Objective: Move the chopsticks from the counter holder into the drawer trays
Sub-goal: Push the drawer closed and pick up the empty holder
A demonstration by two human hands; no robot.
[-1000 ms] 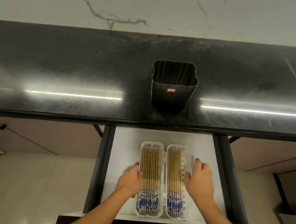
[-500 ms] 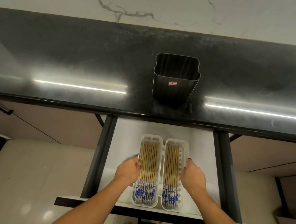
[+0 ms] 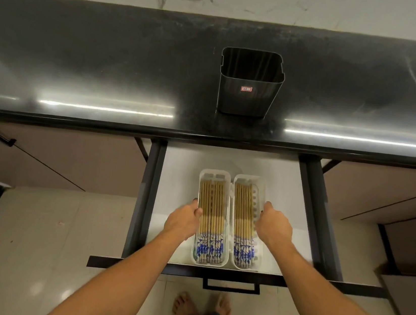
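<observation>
Two white trays lie side by side in the open drawer (image 3: 289, 194), each filled with several wooden chopsticks with blue-and-white ends. My left hand (image 3: 184, 220) grips the outer rim of the left tray (image 3: 216, 175), thumb over its edge on the chopsticks (image 3: 214, 211). My right hand (image 3: 273, 225) grips the outer rim of the right tray (image 3: 259, 198), beside its chopsticks (image 3: 243, 214). The black holder (image 3: 249, 83) stands on the counter above the drawer, and no chopsticks show in it.
The black stone counter (image 3: 108, 65) runs across the view under a marble wall. The drawer has dark side rails (image 3: 148, 189) and a black front handle (image 3: 231, 286). Closed cabinet doors flank it. My bare feet (image 3: 200, 307) stand on the tiled floor below.
Both hands stay at the trays' outer sides throughout. The view has tilted down, so the drawer front, its handle and my feet now show.
</observation>
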